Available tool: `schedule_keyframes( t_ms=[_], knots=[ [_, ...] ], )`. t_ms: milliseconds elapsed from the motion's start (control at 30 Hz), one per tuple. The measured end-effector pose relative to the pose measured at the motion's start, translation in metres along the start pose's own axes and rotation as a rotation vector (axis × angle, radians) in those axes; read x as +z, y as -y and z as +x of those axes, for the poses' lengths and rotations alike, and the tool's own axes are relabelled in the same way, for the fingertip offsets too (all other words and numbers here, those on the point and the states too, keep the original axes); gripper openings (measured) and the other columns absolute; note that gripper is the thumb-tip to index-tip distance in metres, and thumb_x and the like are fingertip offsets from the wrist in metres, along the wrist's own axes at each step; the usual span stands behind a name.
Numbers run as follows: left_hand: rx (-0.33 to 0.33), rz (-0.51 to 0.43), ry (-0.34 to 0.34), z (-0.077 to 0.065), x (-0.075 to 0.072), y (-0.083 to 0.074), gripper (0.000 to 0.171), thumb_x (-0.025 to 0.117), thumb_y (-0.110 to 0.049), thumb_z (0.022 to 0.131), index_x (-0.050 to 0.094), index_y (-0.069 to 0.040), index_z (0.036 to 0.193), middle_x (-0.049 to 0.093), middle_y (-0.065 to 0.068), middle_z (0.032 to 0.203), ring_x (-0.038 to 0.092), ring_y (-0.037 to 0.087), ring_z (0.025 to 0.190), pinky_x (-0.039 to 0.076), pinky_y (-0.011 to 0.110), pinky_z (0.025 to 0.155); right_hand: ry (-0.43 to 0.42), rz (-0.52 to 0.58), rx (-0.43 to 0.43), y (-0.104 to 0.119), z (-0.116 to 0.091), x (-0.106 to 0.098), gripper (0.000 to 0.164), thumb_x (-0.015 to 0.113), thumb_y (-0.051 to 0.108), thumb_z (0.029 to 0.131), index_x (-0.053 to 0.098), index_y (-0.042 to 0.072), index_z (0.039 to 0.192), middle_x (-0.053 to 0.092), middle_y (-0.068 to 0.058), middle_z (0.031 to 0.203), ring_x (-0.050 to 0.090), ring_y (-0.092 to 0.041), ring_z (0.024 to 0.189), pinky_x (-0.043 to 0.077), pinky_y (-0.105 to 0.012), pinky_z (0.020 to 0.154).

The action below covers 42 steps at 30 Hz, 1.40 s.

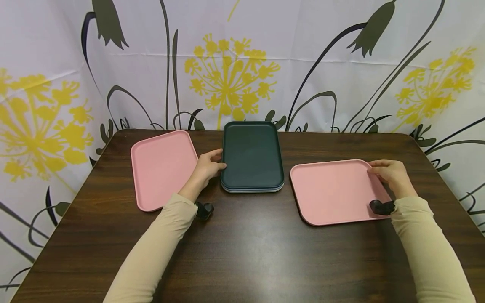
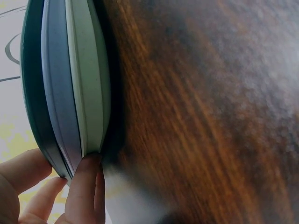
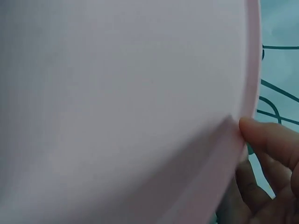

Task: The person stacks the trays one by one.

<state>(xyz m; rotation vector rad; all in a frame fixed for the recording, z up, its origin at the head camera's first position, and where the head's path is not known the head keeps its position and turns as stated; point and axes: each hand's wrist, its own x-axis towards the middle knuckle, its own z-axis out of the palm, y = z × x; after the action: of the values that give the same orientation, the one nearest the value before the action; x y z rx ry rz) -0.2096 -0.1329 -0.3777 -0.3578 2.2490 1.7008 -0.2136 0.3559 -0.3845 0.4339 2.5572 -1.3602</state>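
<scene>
My left grip pinches the left edge of the tray stack and my right grip a corner of the pink tray right of that stack, best kept steady and level.

head: downward; left wrist: stack close, shared; right wrist: tray close, likely shared

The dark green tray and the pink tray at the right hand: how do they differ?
The dark green tray tops a stack; the pink tray shows none beneath. In the head view, the dark green tray's long sides run upward, the pink tray's roughly across. Both have rounded corners and raised rims.
</scene>
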Motion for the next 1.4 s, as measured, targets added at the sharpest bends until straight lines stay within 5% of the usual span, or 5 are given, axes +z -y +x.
schedule_keyframes(
  t_ms=[167,567,767,1167,1400],
  knots=[
    [0.001,-0.006,0.001,0.0,0.0,0.0,0.061,0.052,0.002,0.094,0.032,-0.011,0.15,0.037,0.02,0.15,0.046,0.031,0.129,0.046,0.042,0.105,0.118,-0.055,-0.008,-0.005,-0.001,-0.01,0.056,0.059,0.015,0.092,0.039,-0.016,0.135,0.049,0.027,0.077,0.054,0.013,0.07,0.05,-0.01,0.065],
    [-0.003,0.006,0.006,0.0,0.0,0.001,0.061,0.052,0.001,0.094,0.032,-0.012,0.15,0.036,0.02,0.15,0.05,0.027,0.122,0.047,0.041,0.104,0.407,-0.132,0.058,-0.018,-0.001,-0.035,0.065,0.064,0.02,0.091,0.035,-0.017,0.136,0.067,0.012,0.093,0.063,0.003,0.083,0.056,-0.02,0.078],
    [-0.001,-0.004,0.006,0.0,0.0,0.0,0.061,0.052,0.001,0.094,0.032,-0.011,0.15,0.036,0.021,0.15,0.049,0.028,0.125,0.046,0.042,0.105,0.464,-0.114,0.019,-0.016,-0.001,-0.034,0.071,0.067,0.007,0.087,0.025,-0.023,0.136,0.063,0.012,0.089,0.063,0.001,0.082,0.057,-0.022,0.079],
    [0.013,-0.023,0.001,-0.001,0.001,0.0,0.061,0.051,0.004,0.093,0.033,-0.009,0.149,0.037,0.022,0.149,0.045,0.031,0.129,0.046,0.044,0.105,0.222,-0.226,-0.106,-0.012,0.003,-0.02,0.057,0.063,0.008,0.088,0.04,-0.022,0.13,0.069,0.005,0.088,0.057,0.007,0.072,0.053,-0.014,0.066],
    [0.007,-0.024,0.003,-0.003,0.0,-0.001,0.061,0.051,0.003,0.093,0.033,-0.01,0.149,0.037,0.021,0.15,0.046,0.03,0.128,0.046,0.043,0.105,0.02,-0.334,-0.18,-0.001,0.001,-0.003,0.044,0.062,0.013,0.089,0.055,-0.015,0.122,0.063,-0.032,0.112,0.054,-0.004,0.076,0.047,-0.015,0.061]
  ],
)
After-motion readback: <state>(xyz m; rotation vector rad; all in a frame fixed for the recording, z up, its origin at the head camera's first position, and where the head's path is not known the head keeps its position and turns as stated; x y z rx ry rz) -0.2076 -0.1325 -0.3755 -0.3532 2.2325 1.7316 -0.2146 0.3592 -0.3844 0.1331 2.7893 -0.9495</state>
